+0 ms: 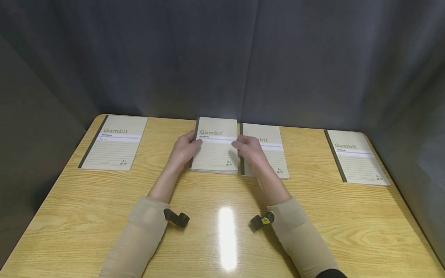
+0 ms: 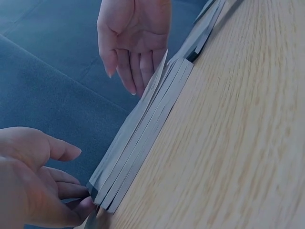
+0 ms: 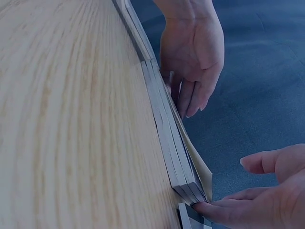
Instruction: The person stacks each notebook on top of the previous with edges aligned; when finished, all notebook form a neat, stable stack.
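Observation:
A neat stack of several A5 notebooks (image 1: 215,156) with pale covers and dark spines lies mid-table near the back edge. My left hand (image 1: 182,150) is at its spine side; in the left wrist view its fingers (image 2: 71,191) touch the stack's corner, thumb raised apart. On the opposite side, my right hand (image 1: 251,150) has its fingers (image 3: 219,210) against the stack's edge in the right wrist view, thumb also apart. The top cover (image 3: 196,160) lifts a little at that side. Partly under my right hand in the head view lies another notebook (image 1: 267,164), close beside the stack.
One notebook (image 1: 116,144) lies at the table's back left and another (image 1: 359,158) at the back right. A dark curtain (image 1: 222,58) hangs behind the wooden table (image 1: 194,239). Small black wrist cameras (image 1: 176,218) sit on both sleeves.

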Available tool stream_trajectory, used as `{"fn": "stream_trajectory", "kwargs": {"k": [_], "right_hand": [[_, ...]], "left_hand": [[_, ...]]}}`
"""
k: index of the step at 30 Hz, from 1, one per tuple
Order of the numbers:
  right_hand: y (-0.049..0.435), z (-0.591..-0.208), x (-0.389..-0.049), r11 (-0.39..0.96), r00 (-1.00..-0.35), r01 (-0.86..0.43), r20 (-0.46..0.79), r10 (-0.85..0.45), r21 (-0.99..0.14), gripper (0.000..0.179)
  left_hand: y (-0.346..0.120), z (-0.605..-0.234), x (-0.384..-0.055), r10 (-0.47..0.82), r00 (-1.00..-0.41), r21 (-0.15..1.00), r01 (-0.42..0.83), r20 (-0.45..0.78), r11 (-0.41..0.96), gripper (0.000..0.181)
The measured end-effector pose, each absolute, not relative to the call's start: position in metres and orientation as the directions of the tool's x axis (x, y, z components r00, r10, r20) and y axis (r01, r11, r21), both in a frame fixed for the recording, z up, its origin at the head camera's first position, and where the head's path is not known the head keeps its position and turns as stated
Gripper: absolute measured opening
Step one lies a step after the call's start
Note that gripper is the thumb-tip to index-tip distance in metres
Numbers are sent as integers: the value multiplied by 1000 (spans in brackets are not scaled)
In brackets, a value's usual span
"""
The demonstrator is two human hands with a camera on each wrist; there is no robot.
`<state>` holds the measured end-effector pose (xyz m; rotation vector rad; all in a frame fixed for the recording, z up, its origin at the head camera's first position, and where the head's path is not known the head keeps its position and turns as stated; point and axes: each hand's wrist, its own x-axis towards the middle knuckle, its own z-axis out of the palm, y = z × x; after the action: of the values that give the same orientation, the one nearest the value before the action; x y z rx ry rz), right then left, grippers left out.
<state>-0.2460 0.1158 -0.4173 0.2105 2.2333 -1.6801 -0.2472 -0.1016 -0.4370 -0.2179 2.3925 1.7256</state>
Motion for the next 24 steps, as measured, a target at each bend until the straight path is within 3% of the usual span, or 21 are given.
{"fn": "stream_trajectory", "kwargs": {"k": [10, 16, 21, 24], "right_hand": [[121, -411, -247, 249, -916, 333, -375, -146, -910, 67], [146, -400, -248, 106, -959, 234, -247, -136, -966, 64], [182, -392, -251, 70, -983, 170, -174, -56, -983, 55], [208, -392, -249, 99, -984, 175, -178, -26, -980, 54]], "left_hand": [[-100, -436, -247, -23, -976, 919, -213, -218, 332, 63], [-86, -424, -238, -19, -989, 912, -145, -149, 383, 66], [-65, -412, -232, 82, -996, 939, -13, -43, 345, 61], [-42, -410, -229, 172, -984, 954, 12, -42, 299, 59]]}}
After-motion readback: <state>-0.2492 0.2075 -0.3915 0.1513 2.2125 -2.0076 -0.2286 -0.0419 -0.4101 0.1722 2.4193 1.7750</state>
